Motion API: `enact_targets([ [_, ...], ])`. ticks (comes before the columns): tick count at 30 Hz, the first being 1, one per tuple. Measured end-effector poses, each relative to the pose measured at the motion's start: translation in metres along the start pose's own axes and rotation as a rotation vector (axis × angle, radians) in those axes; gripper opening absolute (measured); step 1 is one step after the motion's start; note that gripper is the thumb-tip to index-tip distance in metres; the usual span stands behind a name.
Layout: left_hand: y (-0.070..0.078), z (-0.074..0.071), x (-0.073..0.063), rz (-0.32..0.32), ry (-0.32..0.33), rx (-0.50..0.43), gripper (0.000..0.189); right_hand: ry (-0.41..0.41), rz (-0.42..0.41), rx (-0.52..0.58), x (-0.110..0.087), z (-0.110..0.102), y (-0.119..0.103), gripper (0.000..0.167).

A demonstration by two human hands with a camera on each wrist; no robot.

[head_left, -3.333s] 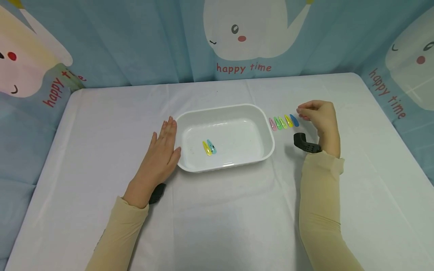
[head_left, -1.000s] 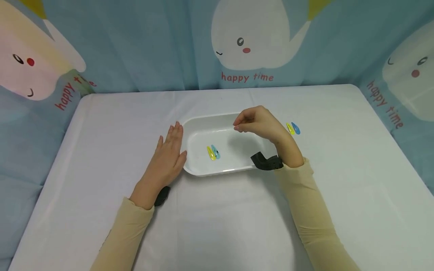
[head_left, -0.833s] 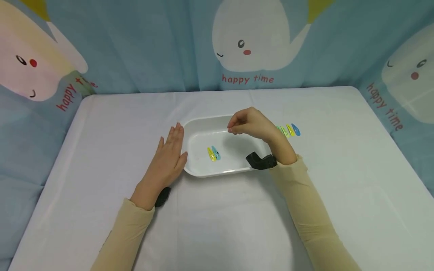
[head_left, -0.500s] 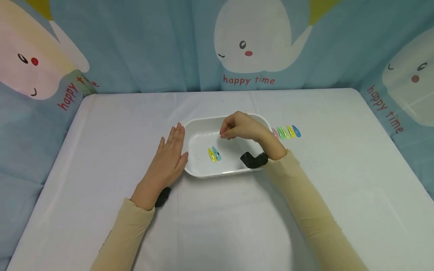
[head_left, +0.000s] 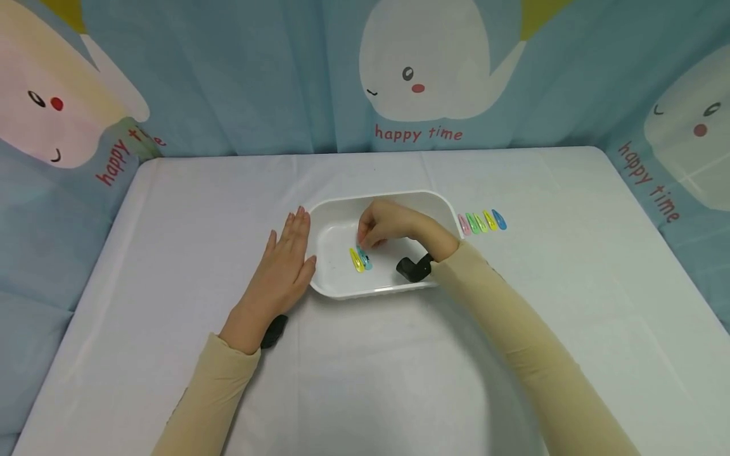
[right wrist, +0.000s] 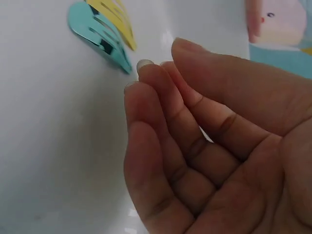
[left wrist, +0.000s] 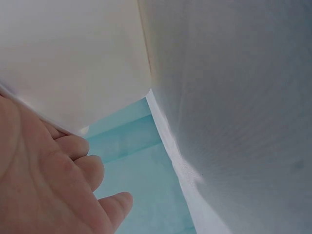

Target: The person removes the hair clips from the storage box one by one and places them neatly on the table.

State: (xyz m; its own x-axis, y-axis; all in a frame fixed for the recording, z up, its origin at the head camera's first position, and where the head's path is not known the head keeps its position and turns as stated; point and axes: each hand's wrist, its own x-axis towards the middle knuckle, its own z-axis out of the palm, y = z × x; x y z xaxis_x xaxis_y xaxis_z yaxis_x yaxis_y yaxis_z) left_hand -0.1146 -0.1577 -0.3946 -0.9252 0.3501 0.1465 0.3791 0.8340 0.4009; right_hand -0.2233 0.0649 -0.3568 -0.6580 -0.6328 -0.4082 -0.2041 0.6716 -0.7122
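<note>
A white tray (head_left: 393,292) stands mid-table. Inside lie a yellow hair clip (head_left: 356,260) and a teal hair clip (head_left: 367,262), side by side. My right hand (head_left: 393,223) reaches down into the tray, fingertips at the far end of the teal clip. In the right wrist view, the loosely bent fingers (right wrist: 158,109) and thumb are apart with nothing between them, close to the teal clip (right wrist: 97,34) and yellow clip (right wrist: 117,17). My left hand (head_left: 279,263) rests with extended fingers along the tray's left wall; the left wrist view shows its fingers (left wrist: 87,170) against the tray.
Beyond the tray's right end, several hair clips lie in a row on the white tablecloth (head_left: 365,373): a pink clip (head_left: 464,224), green ones, a yellow clip (head_left: 489,220) and a blue clip (head_left: 499,219). A light-blue curtain (head_left: 274,82) hangs behind the table.
My right hand has moved left from beside the blue clip, over the tray, then down to the teal clip. The row of clips has come back into sight. My left hand stays at the tray.
</note>
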Motion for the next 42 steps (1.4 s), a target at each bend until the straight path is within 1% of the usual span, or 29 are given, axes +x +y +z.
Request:
enact_targets([
  [5,0.0005,-0.0022,-0.0002,-0.005,0.001,-0.006,0.065,-0.03,0.024,-0.019,0.0026,0.0026,0.0013,0.007],
  [10,0.001,-0.0023,-0.0003,-0.007,-0.001,-0.01,0.065,-0.049,0.046,-0.078,0.0042,0.0041,0.0019,0.007],
  [20,0.0008,-0.0008,0.0001,-0.002,0.006,-0.01,0.066,-0.043,0.038,-0.208,0.009,0.0065,0.0044,0.017],
  [28,0.0015,0.0002,-0.0001,-0.003,0.0,-0.006,0.066,-0.063,0.046,-0.207,0.0084,0.0072,0.0047,0.013],
  [35,0.002,-0.001,-0.0005,0.003,0.005,-0.006,0.065,-0.097,0.017,-0.317,0.0098,0.0085,0.0001,0.02],
  [38,0.002,-0.001,-0.0006,0.005,0.002,-0.008,0.065,-0.103,0.03,-0.335,0.0107,0.0097,-0.0017,0.022],
  [42,0.002,-0.0002,-0.0004,0.01,0.005,-0.011,0.065,-0.105,0.046,-0.339,0.0105,0.0104,-0.0023,0.021],
])
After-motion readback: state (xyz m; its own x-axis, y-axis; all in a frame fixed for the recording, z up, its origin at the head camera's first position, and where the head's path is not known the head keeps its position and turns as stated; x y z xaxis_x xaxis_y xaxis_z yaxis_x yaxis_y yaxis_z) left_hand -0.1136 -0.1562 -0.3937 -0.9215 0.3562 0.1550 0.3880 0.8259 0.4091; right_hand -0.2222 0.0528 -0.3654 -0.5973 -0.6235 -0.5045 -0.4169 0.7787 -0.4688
